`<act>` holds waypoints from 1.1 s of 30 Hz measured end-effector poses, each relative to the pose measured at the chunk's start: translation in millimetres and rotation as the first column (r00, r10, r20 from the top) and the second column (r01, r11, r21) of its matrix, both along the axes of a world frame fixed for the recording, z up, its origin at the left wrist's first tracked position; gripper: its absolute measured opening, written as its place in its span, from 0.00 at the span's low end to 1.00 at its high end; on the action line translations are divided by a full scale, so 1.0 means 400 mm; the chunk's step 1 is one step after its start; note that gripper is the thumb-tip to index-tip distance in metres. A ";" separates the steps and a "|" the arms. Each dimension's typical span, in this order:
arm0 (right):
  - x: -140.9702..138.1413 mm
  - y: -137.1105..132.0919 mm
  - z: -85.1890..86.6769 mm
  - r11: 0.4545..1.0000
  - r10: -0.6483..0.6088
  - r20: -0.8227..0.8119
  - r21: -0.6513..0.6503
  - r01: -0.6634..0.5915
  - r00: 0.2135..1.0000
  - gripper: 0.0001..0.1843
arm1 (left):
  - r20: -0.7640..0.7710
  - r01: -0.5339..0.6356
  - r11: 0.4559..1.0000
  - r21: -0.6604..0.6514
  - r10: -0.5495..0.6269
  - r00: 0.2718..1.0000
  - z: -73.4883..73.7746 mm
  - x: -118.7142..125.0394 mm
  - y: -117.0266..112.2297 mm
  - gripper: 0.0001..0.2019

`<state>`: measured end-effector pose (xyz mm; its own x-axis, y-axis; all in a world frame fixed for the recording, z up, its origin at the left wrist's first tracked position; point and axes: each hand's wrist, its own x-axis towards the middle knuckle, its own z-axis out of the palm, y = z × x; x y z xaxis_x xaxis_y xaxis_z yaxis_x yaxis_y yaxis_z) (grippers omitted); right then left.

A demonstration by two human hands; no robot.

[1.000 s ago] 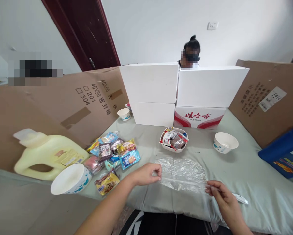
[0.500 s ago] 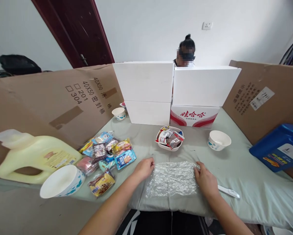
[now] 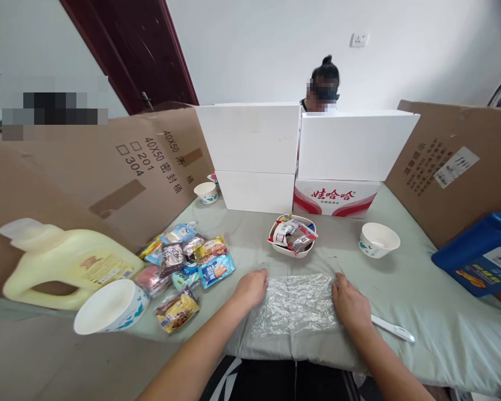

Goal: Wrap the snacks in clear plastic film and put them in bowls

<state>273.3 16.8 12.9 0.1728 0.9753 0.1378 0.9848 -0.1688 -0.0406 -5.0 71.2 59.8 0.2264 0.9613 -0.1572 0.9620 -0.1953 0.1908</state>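
Observation:
A crinkled clear plastic sheet (image 3: pixel 298 305) lies spread on the cloth before me; whether it is a bag I cannot tell. My left hand (image 3: pixel 251 288) is closed at its upper left corner, the fingertips curled in. On the opposite side my right hand (image 3: pixel 351 303) grips the right edge, thumb and fingers close together. Beyond the sheet stands a white bowl (image 3: pixel 292 252) filled with wrapped snacks (image 3: pixel 298 236). A white-handled utensil (image 3: pixel 392 327), its other end hidden, sticks out from behind my right wrist.
Left are packaged snacks (image 3: pixel 187 256), a paper bowl (image 3: pixel 108 309) and a pale yellow jug (image 3: pixel 70 267). Right are another paper bowl (image 3: pixel 379 240) and a blue bottle (image 3: pixel 480 253). White boxes (image 3: pixel 250 139) and cardboard panels (image 3: pixel 150 167) surround the table; a person sits behind.
The view has shifted slightly, so most things sit a little to the right. Both hands stay at the sheet's edges, and the sheet looks somewhat flatter.

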 end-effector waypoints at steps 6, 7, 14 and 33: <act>-0.010 0.006 -0.008 1.000 0.012 0.019 -0.005 -0.012 1.000 0.15 | -0.009 0.221 0.926 0.306 -0.230 0.973 0.001 0.102 -0.073 0.09; -0.009 0.006 -0.010 1.000 0.017 0.023 -0.002 -0.017 1.000 0.15 | 0.016 0.319 0.894 0.316 -0.341 0.940 -0.013 0.119 -0.083 0.09; 0.035 0.005 0.026 0.998 0.031 0.058 0.050 -0.034 0.998 0.16 | 0.113 0.534 0.824 0.191 -0.559 0.822 -0.127 0.141 -0.099 0.34; 0.001 -0.064 -0.029 0.942 0.334 -0.114 0.013 -0.335 0.936 0.32 | 0.086 0.234 0.927 0.295 -0.269 0.959 -0.119 -0.106 -0.097 0.27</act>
